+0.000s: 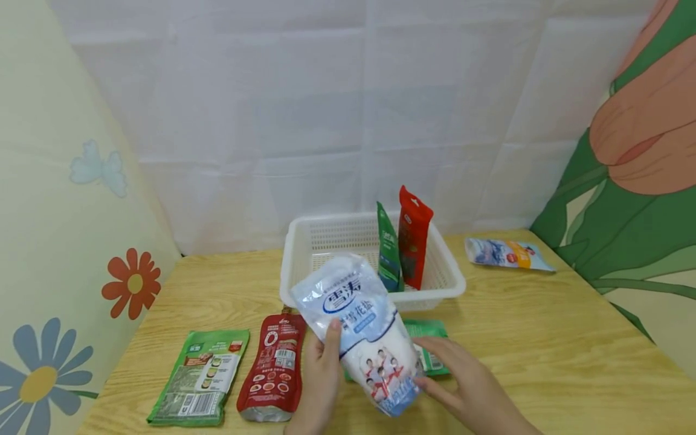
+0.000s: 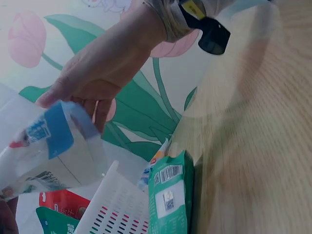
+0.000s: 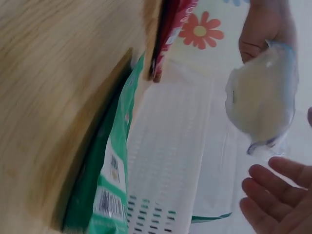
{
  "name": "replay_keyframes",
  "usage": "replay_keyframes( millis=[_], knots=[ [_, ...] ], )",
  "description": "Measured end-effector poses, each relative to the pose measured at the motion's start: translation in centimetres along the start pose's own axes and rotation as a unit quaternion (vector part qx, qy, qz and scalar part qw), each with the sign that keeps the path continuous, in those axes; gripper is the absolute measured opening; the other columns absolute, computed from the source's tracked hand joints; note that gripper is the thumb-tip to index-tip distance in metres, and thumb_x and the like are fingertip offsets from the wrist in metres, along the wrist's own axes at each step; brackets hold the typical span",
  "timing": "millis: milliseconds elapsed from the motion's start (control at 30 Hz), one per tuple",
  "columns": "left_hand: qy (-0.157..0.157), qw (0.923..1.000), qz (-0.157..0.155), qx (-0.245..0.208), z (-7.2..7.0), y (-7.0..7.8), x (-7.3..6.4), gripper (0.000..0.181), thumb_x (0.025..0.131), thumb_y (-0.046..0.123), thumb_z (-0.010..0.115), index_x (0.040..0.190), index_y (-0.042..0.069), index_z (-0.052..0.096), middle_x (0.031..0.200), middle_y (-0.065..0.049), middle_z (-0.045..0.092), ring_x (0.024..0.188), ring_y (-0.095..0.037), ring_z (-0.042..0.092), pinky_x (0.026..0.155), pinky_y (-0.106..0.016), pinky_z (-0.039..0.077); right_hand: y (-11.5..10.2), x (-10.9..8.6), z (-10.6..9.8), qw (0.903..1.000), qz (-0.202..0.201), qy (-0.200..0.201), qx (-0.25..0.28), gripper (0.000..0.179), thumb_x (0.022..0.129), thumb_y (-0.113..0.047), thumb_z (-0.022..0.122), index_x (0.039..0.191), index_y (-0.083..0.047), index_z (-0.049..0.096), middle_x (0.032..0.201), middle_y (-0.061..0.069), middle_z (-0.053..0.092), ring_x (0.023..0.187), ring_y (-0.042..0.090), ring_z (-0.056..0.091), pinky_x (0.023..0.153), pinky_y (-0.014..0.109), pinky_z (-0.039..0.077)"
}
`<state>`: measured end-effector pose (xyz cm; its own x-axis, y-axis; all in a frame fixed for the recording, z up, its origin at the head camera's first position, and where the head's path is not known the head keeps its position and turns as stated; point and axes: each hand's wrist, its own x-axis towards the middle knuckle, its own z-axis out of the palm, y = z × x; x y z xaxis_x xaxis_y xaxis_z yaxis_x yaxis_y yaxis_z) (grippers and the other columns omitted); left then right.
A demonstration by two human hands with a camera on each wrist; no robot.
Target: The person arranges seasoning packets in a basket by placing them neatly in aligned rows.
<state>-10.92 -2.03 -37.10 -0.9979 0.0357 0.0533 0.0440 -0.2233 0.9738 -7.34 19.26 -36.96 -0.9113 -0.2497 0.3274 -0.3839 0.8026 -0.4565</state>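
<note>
My left hand (image 1: 319,380) grips a white and pale blue bag of salt (image 1: 363,317) by its left side, thumb across the printed front. The bag tilts in front of the white plastic basket (image 1: 287,272), its lower end toward the right. Beside that end is my right hand (image 1: 462,377), thumb and fingers spread apart. In the right wrist view, the right hand's fingers (image 3: 265,187) are extended right by the bag's edge. Beneath the bag, partly hidden, lies a green packet (image 1: 429,329) on the table.
Inside the basket stand a green packet (image 1: 388,251) and a red packet (image 1: 413,238). Left of my hands lie a red spouted pouch (image 1: 274,362) and a green packet with clear window (image 1: 201,377). A blue and orange packet (image 1: 508,254) lies back right on the wooden table (image 1: 571,338).
</note>
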Motion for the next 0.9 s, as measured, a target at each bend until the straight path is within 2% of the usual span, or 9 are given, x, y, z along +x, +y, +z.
replay_keyframes(
  millis=[67, 167, 200, 333, 400, 467, 533, 700, 900],
  knots=[
    [-0.012, 0.9999, -0.002, -0.002, -0.2, 0.0, 0.0, 0.047, 0.102, 0.034, 0.038, 0.138, 0.004, 0.043, 0.125, -0.020, 0.062, 0.093, -0.011, 0.069, 0.084, -0.024, 0.053, 0.1, 0.3, -0.1, 0.9929, 0.068, -0.053, 0.082, 0.044, 0.089, -0.037, 0.064, 0.127, -0.016, 0.058, 0.125, 0.002, 0.064, 0.113, 0.025, 0.061, 0.087, 0.041, 0.054],
    [-0.031, 0.9995, -0.004, 0.000, -0.3, -0.1, 0.0, 0.047, 0.103, 0.034, 0.037, 0.136, 0.001, 0.044, 0.119, -0.024, 0.064, 0.086, -0.011, 0.070, 0.079, -0.026, 0.055, 0.4, 0.7, -0.1, 0.9642, 0.132, -0.111, 0.201, 0.045, 0.093, -0.033, 0.058, 0.130, -0.007, 0.055, 0.124, 0.012, 0.064, 0.110, 0.023, 0.063, 0.085, 0.033, 0.055],
    [-0.036, 0.9993, -0.005, 0.002, -0.3, -0.2, 0.0, 0.048, 0.103, 0.034, 0.037, 0.136, 0.000, 0.045, 0.118, -0.024, 0.064, 0.085, -0.011, 0.070, 0.079, -0.027, 0.056, 0.5, 0.8, -0.1, 0.9559, 0.135, -0.122, 0.230, 0.046, 0.094, -0.030, 0.058, 0.130, -0.003, 0.054, 0.122, 0.015, 0.064, 0.106, 0.018, 0.065, 0.083, 0.029, 0.055],
    [-0.051, 0.9985, -0.015, 0.009, -0.4, -0.3, -0.1, 0.050, 0.103, 0.037, 0.036, 0.136, 0.000, 0.045, 0.114, -0.025, 0.065, 0.084, -0.012, 0.071, 0.076, -0.028, 0.056, 0.7, 0.8, 0.3, 0.9357, 0.102, -0.138, 0.308, 0.045, 0.096, -0.020, 0.056, 0.126, 0.012, 0.051, 0.111, 0.025, 0.066, 0.088, -0.001, 0.065, 0.073, 0.022, 0.055],
    [-0.061, 0.9978, -0.023, 0.015, -0.4, -0.3, -0.1, 0.051, 0.102, 0.039, 0.035, 0.136, 0.002, 0.045, 0.113, -0.024, 0.066, 0.083, -0.013, 0.071, 0.076, -0.029, 0.057, 0.8, 0.8, 0.3, 0.9240, 0.076, -0.149, 0.344, 0.046, 0.097, -0.017, 0.053, 0.124, 0.020, 0.047, 0.106, 0.031, 0.066, 0.083, -0.003, 0.064, 0.070, 0.025, 0.056],
    [-0.075, 0.9966, -0.028, 0.019, -0.4, -0.3, -0.1, 0.052, 0.102, 0.041, 0.034, 0.137, 0.003, 0.044, 0.112, -0.024, 0.066, 0.083, -0.014, 0.071, 0.075, -0.030, 0.057, 0.7, 1.0, 0.3, 0.9031, 0.085, -0.176, 0.382, 0.049, 0.097, -0.017, 0.053, 0.125, 0.023, 0.044, 0.105, 0.033, 0.065, 0.080, -0.001, 0.066, 0.067, 0.027, 0.057],
    [-0.090, 0.9950, -0.032, 0.028, -0.4, -0.3, -0.2, 0.053, 0.102, 0.043, 0.034, 0.137, 0.005, 0.044, 0.111, -0.022, 0.067, 0.083, -0.015, 0.070, 0.074, -0.031, 0.057, 0.6, 1.2, 0.1, 0.8847, 0.108, -0.204, 0.405, 0.051, 0.096, -0.019, 0.055, 0.125, 0.022, 0.045, 0.104, 0.031, 0.067, 0.079, 0.004, 0.067, 0.067, 0.028, 0.057],
    [-0.129, 0.9894, -0.032, 0.057, -0.5, -0.2, -0.1, 0.054, 0.102, 0.045, 0.032, 0.136, 0.006, 0.046, 0.107, -0.021, 0.068, 0.081, -0.015, 0.070, 0.072, -0.030, 0.057, 0.3, 1.4, -0.3, 0.8666, 0.166, -0.251, 0.398, 0.046, 0.094, -0.024, 0.060, 0.122, 0.011, 0.055, 0.107, 0.020, 0.069, 0.084, 0.013, 0.068, 0.068, 0.028, 0.057],
    [-0.155, 0.9837, -0.025, 0.088, -0.4, -0.1, 0.2, 0.052, 0.102, 0.045, 0.033, 0.132, 0.006, 0.050, 0.103, -0.020, 0.069, 0.076, -0.013, 0.069, 0.068, -0.029, 0.056, 0.0, 1.4, -0.4, 0.8454, 0.192, -0.274, 0.416, 0.051, 0.094, -0.027, 0.059, 0.132, 0.005, 0.048, 0.121, 0.018, 0.065, 0.095, 0.021, 0.068, 0.071, 0.032, 0.058]
  ],
)
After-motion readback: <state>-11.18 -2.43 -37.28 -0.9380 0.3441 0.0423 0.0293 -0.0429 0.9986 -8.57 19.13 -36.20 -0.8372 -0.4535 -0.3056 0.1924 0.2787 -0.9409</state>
